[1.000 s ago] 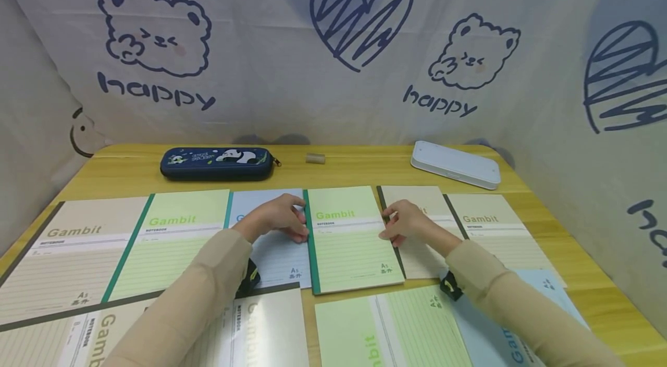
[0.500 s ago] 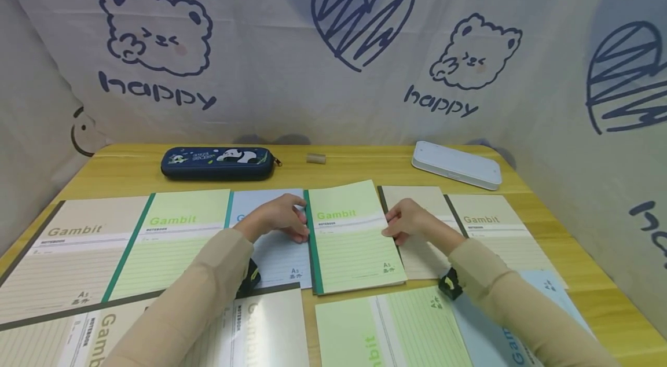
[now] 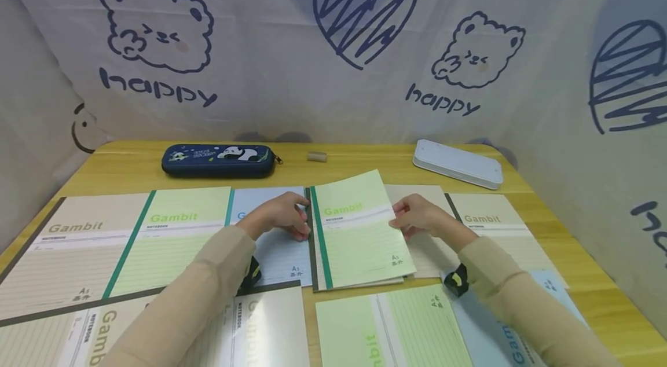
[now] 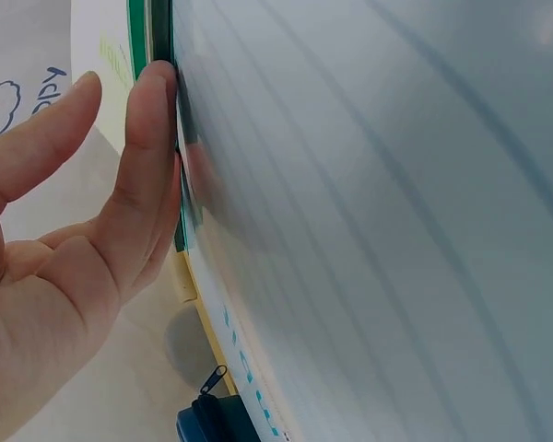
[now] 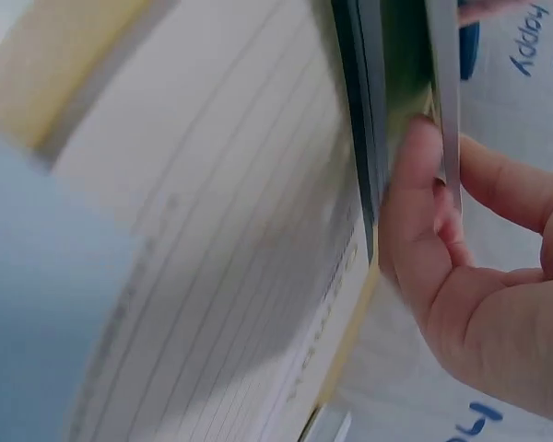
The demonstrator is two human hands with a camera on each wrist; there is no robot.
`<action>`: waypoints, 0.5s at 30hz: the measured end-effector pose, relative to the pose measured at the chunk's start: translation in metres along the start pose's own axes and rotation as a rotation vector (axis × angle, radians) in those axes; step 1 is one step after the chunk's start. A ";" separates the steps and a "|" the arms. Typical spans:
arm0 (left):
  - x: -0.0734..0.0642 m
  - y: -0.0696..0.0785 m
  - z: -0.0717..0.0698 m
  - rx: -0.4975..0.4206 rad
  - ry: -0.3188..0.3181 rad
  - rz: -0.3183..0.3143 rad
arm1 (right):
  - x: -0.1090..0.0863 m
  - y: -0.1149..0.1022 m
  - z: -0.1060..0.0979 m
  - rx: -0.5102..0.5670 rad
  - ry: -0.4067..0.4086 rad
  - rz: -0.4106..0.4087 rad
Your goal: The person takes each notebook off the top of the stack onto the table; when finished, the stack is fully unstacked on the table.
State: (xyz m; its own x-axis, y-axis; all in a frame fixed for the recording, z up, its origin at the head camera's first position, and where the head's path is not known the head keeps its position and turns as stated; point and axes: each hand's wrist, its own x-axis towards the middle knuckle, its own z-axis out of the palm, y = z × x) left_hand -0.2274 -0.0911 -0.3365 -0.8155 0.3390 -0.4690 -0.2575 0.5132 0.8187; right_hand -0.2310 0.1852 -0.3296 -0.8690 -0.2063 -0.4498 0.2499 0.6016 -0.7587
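Observation:
My right hand (image 3: 429, 221) pinches the right edge of a green Gambit notebook (image 3: 359, 251) between thumb and fingers; the right wrist view shows that notebook raised off what lies beneath. Under it peeks a notebook with a dark spine (image 3: 314, 265), its cover mostly hidden. My left hand (image 3: 281, 215) is over a blue notebook (image 3: 278, 265). In the left wrist view, the left hand's fingers (image 4: 147, 138) lie fairly straight against the spine side of the stack, with the thumb held apart. A beige notebook (image 3: 429, 260) lies partly under the right hand.
More beige and green notebooks (image 3: 177, 251) line the row to the left, another beige one (image 3: 500, 228) the right. A nearer row includes a green notebook (image 3: 391, 326). Behind are a panda pencil case (image 3: 219, 161), a small tan cylinder (image 3: 316, 156) and a white case (image 3: 458, 163).
The green notebook has lifted at its right side and shifted right and away with my right hand, exposing the dark-spined notebook beneath. My left hand has stayed nearly still.

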 end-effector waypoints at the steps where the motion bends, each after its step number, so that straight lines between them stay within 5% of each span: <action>1: 0.000 0.000 0.000 0.002 -0.001 0.002 | -0.001 0.001 -0.002 0.009 -0.008 -0.006; 15: 0.003 0.004 0.001 0.062 -0.006 -0.042 | -0.010 0.012 -0.031 0.152 -0.007 -0.111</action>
State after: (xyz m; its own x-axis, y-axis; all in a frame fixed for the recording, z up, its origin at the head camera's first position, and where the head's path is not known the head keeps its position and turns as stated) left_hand -0.2301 -0.0874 -0.3347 -0.8013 0.3211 -0.5048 -0.2587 0.5748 0.7763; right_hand -0.2323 0.2180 -0.3197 -0.8920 -0.2703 -0.3624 0.2151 0.4513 -0.8661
